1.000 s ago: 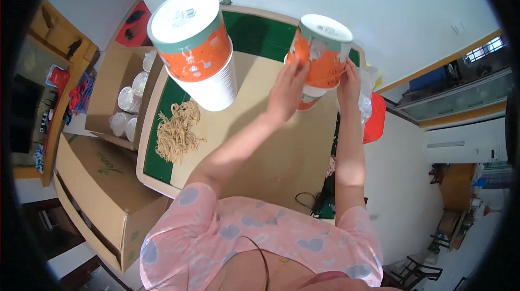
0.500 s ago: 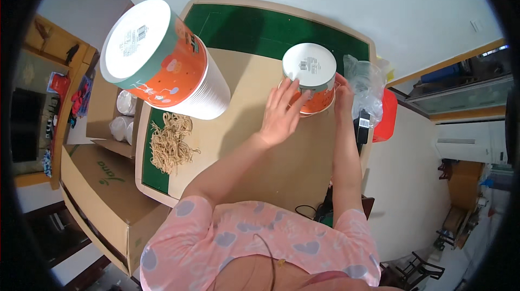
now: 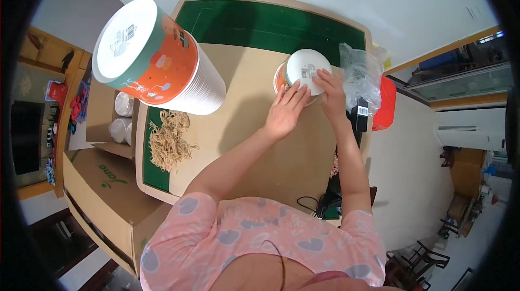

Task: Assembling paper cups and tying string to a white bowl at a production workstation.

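An upside-down paper tub [image 3: 304, 64] with a white base and an orange side stands at the far right of the table. My left hand [image 3: 287, 111] leans on its near side with fingers stretched out and thumb apart. My right hand [image 3: 331, 92] touches the right edge of the base, its fingers extended over it; part of the thumb is hidden. Left of both hands rises a tall stack of nested tubs [image 3: 168, 63], also bottom up, the topmost orange and green. A heap of tan strings or rubber bands [image 3: 169, 140] lies below that stack.
The table [image 3: 238, 112] has a tan sheet over its green top. Clear plastic bags [image 3: 362, 77], a black device [image 3: 359, 115] and a red container [image 3: 384, 108] sit by the right edge. Cardboard boxes [image 3: 111, 174] stand at the left; black cables [image 3: 327, 201] lie near my right forearm.
My right hand has moved from the tub's right side onto its base edge. The tub looks turned or tilted, with more of its left side showing. My left hand stays against it.
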`<state>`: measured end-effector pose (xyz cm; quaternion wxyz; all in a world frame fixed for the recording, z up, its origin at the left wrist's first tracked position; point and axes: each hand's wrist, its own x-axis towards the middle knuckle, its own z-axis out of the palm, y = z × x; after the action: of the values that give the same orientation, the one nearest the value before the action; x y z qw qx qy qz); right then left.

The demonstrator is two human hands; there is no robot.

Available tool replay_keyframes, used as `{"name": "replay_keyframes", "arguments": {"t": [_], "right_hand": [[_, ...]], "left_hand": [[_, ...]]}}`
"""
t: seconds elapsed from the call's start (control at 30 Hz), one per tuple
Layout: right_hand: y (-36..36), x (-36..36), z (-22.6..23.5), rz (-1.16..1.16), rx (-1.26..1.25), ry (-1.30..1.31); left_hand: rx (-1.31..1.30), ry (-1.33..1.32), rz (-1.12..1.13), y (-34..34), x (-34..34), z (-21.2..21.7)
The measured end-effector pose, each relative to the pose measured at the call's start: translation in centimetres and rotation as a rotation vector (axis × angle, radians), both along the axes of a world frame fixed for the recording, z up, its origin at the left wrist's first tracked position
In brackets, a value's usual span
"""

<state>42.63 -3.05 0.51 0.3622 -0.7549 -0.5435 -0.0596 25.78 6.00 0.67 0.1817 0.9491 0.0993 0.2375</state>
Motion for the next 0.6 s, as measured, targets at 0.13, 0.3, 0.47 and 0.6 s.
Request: {"name": "replay_keyframes", "arguments": {"t": [0.13, 0.3, 0.47, 0.6], "right_hand": [[0.3, -0.9, -0.1, -0.003, -0.053, -0.017], [-0.1, -1.1, 1.0, -0.025, -0.236, -0.153], [4.6, -7.7, 9.2, 0.1, -0.142, 0.083], [9.8, -14.8, 15.7, 0.321, 0.046, 0.218]], "left_hand": [[0.022, 0.022, 0.022, 0.0, -0.7, -0.5], [-0.203, -0.113, 0.054, 0.4, -4.7, 2.2], [-0.121, -0.562, 0.403, 3.6, -14.7, 8.0], [-0.164, -0.854, 0.568, 10.7, -19.6, 14.4]]}}
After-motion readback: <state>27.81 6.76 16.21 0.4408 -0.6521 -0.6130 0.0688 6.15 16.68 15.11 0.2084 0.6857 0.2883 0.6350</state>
